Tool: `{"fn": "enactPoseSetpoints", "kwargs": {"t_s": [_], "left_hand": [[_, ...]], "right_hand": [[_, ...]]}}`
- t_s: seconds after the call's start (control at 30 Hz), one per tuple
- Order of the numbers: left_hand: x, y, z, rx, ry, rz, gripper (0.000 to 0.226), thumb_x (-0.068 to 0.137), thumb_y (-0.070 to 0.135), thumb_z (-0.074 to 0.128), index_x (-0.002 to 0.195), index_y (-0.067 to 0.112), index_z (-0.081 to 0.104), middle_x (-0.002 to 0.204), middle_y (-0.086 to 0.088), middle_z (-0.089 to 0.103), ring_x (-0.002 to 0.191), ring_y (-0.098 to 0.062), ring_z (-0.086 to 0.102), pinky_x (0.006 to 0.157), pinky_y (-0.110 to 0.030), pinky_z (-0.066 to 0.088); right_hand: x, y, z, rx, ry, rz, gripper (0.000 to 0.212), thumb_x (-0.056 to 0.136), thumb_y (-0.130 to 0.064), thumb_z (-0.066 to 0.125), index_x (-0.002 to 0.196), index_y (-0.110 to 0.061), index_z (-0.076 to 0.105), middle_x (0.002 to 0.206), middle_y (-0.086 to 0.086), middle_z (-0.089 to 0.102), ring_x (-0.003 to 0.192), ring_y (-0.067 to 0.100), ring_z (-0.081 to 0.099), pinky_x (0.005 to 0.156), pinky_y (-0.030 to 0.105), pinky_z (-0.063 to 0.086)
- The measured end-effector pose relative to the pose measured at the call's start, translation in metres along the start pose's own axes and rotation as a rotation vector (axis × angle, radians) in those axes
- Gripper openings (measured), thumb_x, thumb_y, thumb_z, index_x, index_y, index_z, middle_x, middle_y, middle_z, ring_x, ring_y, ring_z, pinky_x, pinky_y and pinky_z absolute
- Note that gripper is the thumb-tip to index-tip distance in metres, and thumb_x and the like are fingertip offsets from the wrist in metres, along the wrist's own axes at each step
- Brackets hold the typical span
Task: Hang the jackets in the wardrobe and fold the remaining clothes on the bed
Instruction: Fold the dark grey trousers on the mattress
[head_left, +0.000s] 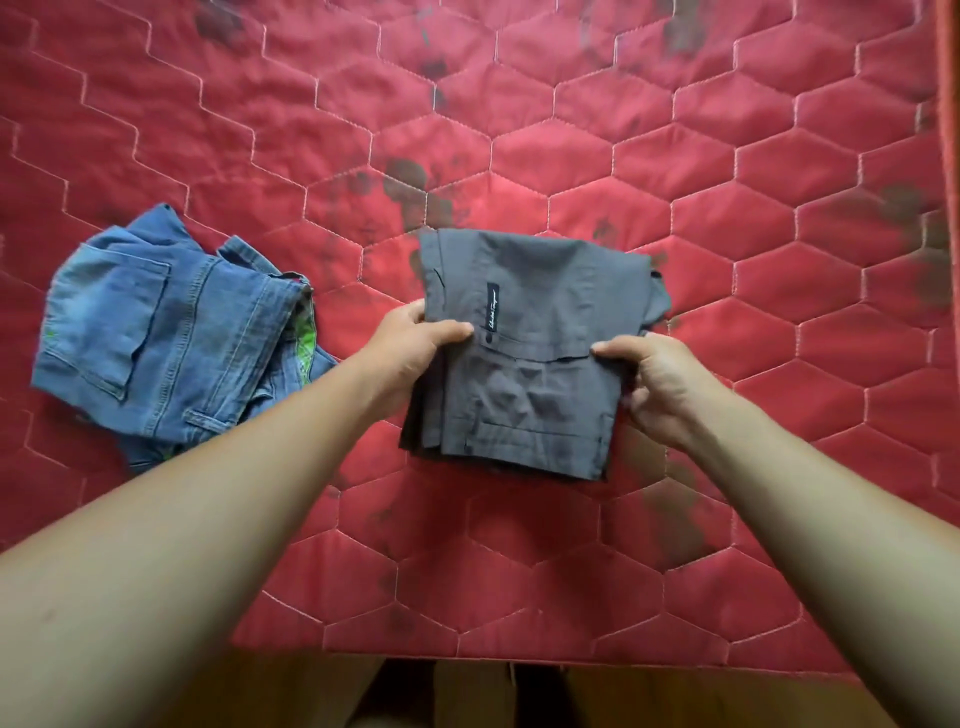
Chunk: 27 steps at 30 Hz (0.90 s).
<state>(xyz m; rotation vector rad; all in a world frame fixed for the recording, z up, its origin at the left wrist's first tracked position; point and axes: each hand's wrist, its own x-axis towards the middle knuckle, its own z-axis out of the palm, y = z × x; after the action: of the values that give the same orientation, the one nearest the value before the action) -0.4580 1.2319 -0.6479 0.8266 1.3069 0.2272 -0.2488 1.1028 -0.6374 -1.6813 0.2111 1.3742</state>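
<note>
Left hand (410, 345): gripped the left edge of the folded grey trousers (540, 306), thumb on top.
Right hand (654, 384): pinched the right edge likewise, fingers curled beneath.
Trousers' place: they lay as a compact square on the red quilted bed (753, 218), near its front edge.
Jeans (171, 332): folded, lying apart to the left.
Risk: lifting by the edges alone could let lower layers sag and the fold fall open.
</note>
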Motion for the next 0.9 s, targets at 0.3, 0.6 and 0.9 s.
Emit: {"fn": "enactPoseSetpoints", "kwargs": {"t_s": [0.3, 0.6, 0.9], "left_hand": [[-0.166, 0.083, -0.041, -0.147, -0.031, 0.114, 0.026, 0.095, -0.005, 0.056, 0.115, 0.011, 0.062, 0.106, -0.009, 0.075, 0.099, -0.027, 0.070, 0.093, -0.045, 0.056], [-0.406, 0.148, -0.113, -0.270, 0.229, 0.247, 0.036, 0.090, -0.015, 0.052, 0.112, 0.013, 0.060, 0.109, -0.012, 0.071, 0.096, -0.023, 0.069, 0.093, -0.040, 0.056], [-0.574, 0.103, -0.191, -0.459, 0.533, 0.400, 0.084, 0.094, -0.008, 0.058, 0.157, 0.035, 0.022, 0.127, -0.004, 0.070, 0.113, -0.018, 0.069, 0.091, -0.034, 0.057]], "right_hand": [[-0.168, -0.055, 0.039, -0.018, -0.245, -0.243, 0.027, 0.092, 0.003, 0.055, 0.114, -0.011, 0.064, 0.106, 0.011, 0.076, 0.095, 0.022, 0.074, 0.085, 0.039, 0.058], [-0.356, -0.106, 0.105, -0.239, -0.549, -0.306, 0.040, 0.086, 0.010, 0.062, 0.121, -0.009, 0.059, 0.112, 0.017, 0.074, 0.100, 0.035, 0.073, 0.086, 0.046, 0.059], [-0.496, -0.101, 0.202, -0.564, -0.890, -0.507, 0.065, 0.086, 0.012, 0.062, 0.134, -0.031, 0.050, 0.122, 0.006, 0.072, 0.113, 0.028, 0.069, 0.098, 0.050, 0.056]]}}
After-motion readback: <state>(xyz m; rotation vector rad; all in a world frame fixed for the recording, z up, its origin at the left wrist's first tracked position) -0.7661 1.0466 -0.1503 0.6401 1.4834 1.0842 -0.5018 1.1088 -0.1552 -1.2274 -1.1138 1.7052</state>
